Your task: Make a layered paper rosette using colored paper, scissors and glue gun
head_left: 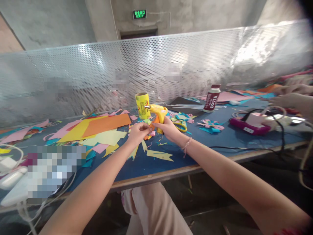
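Observation:
A yellow hot glue gun [158,112] is gripped in my right hand [168,127], its nozzle pointing left past a yellow tape roll [142,105]. Close beside its orange trigger, my left hand [140,132] has thumb and fingers pinched together. Whatever sits between those fingertips is too small or hidden to name. Below and around both hands lie small paper scraps, including a pale yellow notched strip [160,155]. Yellow-handled scissors [180,126] show partly behind my right hand.
Coloured paper sheets [107,125] spread to the left. On the right are a paper flower [210,126], a Costa bottle [212,99] and a purple power strip [249,126] with cables. Another person's hands [290,98] are at far right. A perforated metal screen [97,78] borders the table's back.

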Available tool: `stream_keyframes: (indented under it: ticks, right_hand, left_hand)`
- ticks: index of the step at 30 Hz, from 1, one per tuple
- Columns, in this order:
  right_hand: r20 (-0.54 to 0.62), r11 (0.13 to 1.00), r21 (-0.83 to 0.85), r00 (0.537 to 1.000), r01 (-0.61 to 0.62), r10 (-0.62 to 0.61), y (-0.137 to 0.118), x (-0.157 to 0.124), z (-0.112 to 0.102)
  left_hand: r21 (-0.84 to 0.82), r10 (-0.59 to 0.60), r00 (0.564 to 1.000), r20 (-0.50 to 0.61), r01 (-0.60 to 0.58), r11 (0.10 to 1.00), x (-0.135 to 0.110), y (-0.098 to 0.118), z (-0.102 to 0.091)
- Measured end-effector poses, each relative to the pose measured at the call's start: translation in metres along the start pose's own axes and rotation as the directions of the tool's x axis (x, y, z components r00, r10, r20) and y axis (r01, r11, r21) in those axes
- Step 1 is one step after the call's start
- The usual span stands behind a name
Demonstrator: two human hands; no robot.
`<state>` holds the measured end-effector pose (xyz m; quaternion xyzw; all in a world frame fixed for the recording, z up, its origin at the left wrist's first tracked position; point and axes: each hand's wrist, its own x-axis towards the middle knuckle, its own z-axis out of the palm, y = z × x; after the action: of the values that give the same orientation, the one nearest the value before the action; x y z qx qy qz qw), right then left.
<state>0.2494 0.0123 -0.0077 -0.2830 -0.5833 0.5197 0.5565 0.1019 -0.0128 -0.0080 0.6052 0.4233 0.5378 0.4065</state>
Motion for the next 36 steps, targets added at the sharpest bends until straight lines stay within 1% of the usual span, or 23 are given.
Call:
stream_keyframes:
  ticks: [2,8,14,20,25,36]
  right_hand:
    - [-0.004,1.0,0.001,1.0,0.004,-0.004,-0.0016,-0.0004,0.0004]
    - [-0.023,0.997,-0.071,1.0,0.001,-0.003,-0.0066,-0.0025,0.0016]
    - [-0.031,0.999,-0.039,1.0,0.003,-0.004,-0.0053,-0.0019,0.0002]
    - [-0.044,0.999,-0.041,0.999,-0.015,0.013,-0.0031,-0.001,-0.0014]
    - [-0.029,0.999,-0.052,0.999,-0.014,0.013,-0.0057,-0.0023,-0.0002]
    - [-0.023,0.994,-0.103,0.999,0.025,-0.028,-0.0058,-0.0016,-0.0012]
  left_hand:
    - [-0.022,-0.01,1.0,-0.001,0.01,1.0,0.0001,0.0,-0.0004]
    - [-0.081,-0.023,1.0,0.002,0.023,0.996,0.0006,-0.0012,-0.0014]
    - [-0.114,-0.036,0.999,-0.003,0.036,0.993,0.0004,-0.0002,-0.002]
    - [-0.118,-0.038,0.999,-0.018,0.035,0.992,0.0009,0.0,-0.0029]
    - [-0.137,-0.043,0.999,-0.03,0.039,0.99,0.0016,0.0001,-0.0037]
    - [-0.134,-0.048,0.999,-0.016,0.045,0.99,0.0005,-0.001,-0.0054]
